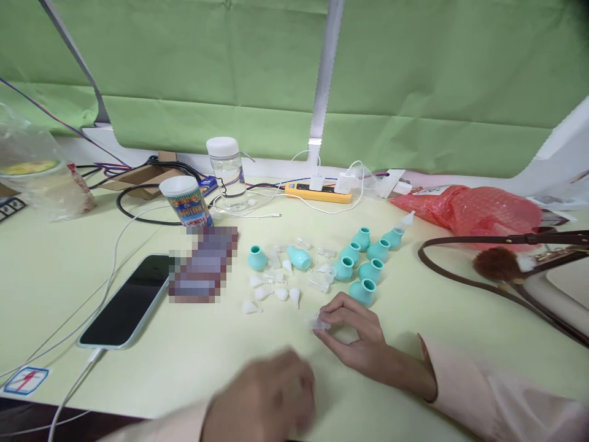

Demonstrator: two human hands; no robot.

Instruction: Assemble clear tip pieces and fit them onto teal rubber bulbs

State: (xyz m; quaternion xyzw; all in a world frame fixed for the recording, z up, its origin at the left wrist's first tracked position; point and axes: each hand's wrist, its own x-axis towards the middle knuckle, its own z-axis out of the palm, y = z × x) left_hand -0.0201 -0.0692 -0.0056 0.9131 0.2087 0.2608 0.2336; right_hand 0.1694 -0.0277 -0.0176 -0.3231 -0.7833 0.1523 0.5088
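My right hand (356,334) pinches a small clear plastic piece (317,321) between thumb and fingertips, low over the table. Lower in the view, my left hand (271,393) is smeared by motion, and whether it holds anything is hidden. Beyond my right hand stand several teal bulbs (362,291) in rows; the farthest, at the right, has a clear tip (405,221) in it. One teal bulb (257,258) stands apart to the left, and another (299,258) lies on its side. Several white tips (281,294) and clear tubes (319,283) lie scattered around these.
A phone (131,301) with a cable lies at left on the table (184,368). Behind are a printed cup (187,201), a water bottle (228,175) and a yellow power strip (317,193). At right lie red plastic wrap (483,209) and a brown strap (453,279).
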